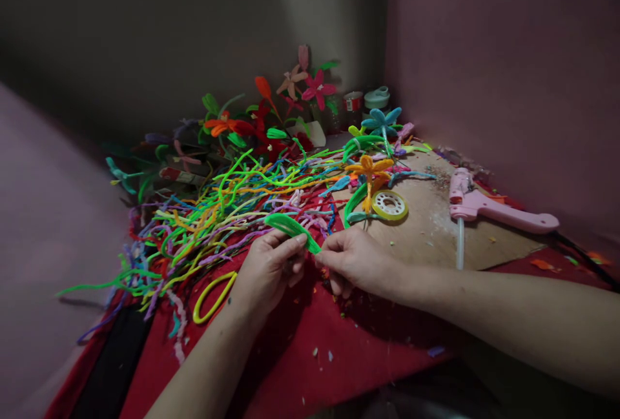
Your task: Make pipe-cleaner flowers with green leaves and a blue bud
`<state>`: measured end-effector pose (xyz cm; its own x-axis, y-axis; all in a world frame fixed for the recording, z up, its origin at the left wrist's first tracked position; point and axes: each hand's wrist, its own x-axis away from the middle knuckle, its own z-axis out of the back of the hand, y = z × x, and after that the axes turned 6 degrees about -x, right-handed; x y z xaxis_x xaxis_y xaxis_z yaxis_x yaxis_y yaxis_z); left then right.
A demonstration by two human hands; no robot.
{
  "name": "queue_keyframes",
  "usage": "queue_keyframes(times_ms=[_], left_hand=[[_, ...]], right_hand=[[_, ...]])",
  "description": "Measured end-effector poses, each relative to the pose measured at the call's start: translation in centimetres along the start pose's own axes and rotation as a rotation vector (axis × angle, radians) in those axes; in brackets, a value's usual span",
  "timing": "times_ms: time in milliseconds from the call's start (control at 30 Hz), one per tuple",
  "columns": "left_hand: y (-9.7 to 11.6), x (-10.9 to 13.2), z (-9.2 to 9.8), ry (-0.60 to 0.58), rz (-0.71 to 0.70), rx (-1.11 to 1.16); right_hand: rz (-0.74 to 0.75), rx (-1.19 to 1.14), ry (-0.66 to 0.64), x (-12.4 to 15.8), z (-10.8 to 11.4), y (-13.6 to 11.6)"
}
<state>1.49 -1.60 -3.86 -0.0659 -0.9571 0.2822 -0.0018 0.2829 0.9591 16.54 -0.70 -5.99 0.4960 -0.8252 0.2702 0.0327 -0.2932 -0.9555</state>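
Observation:
Between my two hands is a green pipe-cleaner leaf, long and narrow, its broad end pointing up to the left. My left hand pinches it near the middle between thumb and forefinger. At its lower right end, my right hand closes its fingertips on the same leaf. Just beyond the right hand lie an orange pipe-cleaner flower and a roll of yellow tape. A tangle of loose pipe cleaners in many colours spreads behind and left of my left hand.
A pink glue gun with a clear glue stick rests on a cardboard sheet at the right. Finished flowers and jars stand along the back wall. A yellow loop and scraps lie on the red cloth.

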Motion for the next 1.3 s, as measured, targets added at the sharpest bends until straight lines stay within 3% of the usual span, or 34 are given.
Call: queue_keyframes(times_ms=[200, 500, 733, 967, 1133, 1300], left_hand=[[-0.2, 0.0, -0.1, -0.021, 0.021, -0.026], [0.5, -0.1, 0.9, -0.034, -0.100, 0.001], [0.5, 0.1, 0.8, -0.084, -0.097, -0.091], [1.1, 0.2, 0.8, 0.030, -0.148, -0.204], [1.5, 0.1, 1.3, 0.073, -0.168, -0.163], [1.6, 0.4, 1.0, 0.170, -0.318, -0.338]], right_hand=[[-0.051, -0.193, -0.153, 0.0, 0.0, -0.2], [-0.131, -0.201, -0.194, 0.0, 0.1, 0.0], [-0.138, -0.277, -0.159, 0.0, 0.0, -0.1], [-0.110, -0.264, -0.212, 0.0, 0.1, -0.4], [-0.138, -0.219, -0.202, 0.3, 0.0, -0.7], [-0.119, -0.225, -0.188, 0.2, -0.1, -0.6]])
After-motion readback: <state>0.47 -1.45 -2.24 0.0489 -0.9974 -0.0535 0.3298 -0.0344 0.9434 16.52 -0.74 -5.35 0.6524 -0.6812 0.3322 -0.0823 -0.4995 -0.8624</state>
